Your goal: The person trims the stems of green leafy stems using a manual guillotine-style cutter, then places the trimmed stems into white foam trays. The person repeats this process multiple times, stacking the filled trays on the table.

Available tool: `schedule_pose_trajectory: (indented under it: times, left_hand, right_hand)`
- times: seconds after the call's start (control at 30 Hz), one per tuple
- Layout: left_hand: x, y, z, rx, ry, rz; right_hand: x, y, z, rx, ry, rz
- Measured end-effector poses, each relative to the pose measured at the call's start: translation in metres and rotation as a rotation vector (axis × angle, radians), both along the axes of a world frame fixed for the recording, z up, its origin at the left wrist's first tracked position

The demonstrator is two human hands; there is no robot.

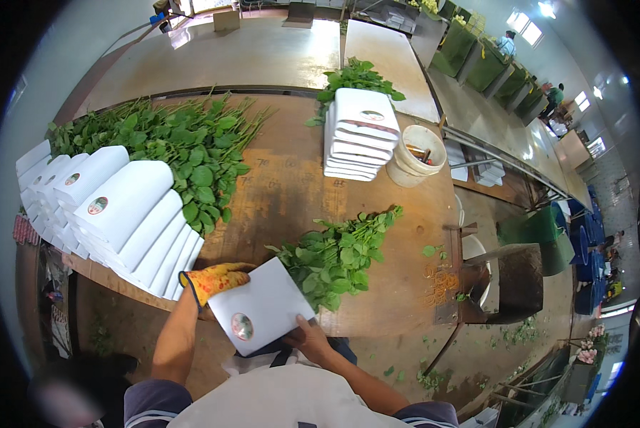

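Observation:
A bunch of leafy green stems (346,257) lies near the front of the wooden table (384,315), its top end inside a white paper wrapper (266,305) with a round printed label. Whatever the wrapper encloses is hidden. On the wrapper's far left side rests my left hand (218,281), in a yellow-orange patterned glove with a dark cuff. My bare right hand (308,338) grips the wrapper's near right corner, thumb on top. The wrapper hangs over the table's front edge, close to my light apron (277,398).
Wrapped bunches (132,208) are piled at left, stems pointing away. Another wrapped stack (360,139) stands at the back beside a white bucket (416,155) of tools. Rubber bands (440,283) lie at right, near a rusty metal fixture (512,283). Two people are in the far background.

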State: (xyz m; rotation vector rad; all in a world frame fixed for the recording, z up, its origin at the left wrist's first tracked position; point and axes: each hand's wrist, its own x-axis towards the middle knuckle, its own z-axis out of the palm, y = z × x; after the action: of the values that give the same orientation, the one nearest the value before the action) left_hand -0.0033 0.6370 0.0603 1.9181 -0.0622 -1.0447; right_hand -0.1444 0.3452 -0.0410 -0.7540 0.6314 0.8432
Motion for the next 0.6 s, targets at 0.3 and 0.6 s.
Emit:
schedule_pose_trajectory:
  times: [0.3, 0.6]
  left_hand:
    - [-0.024, 0.027, 0.014, -0.458, -0.205, 0.011]
    - [0.02, 0.035, -0.026, -0.708, -0.175, 0.653]
  right_hand:
    - [-0.038, 0.047, 0.039, -0.165, -0.134, -0.315]
    - [0.11, 0.081, 0.104, -0.88, -0.82, -0.151]
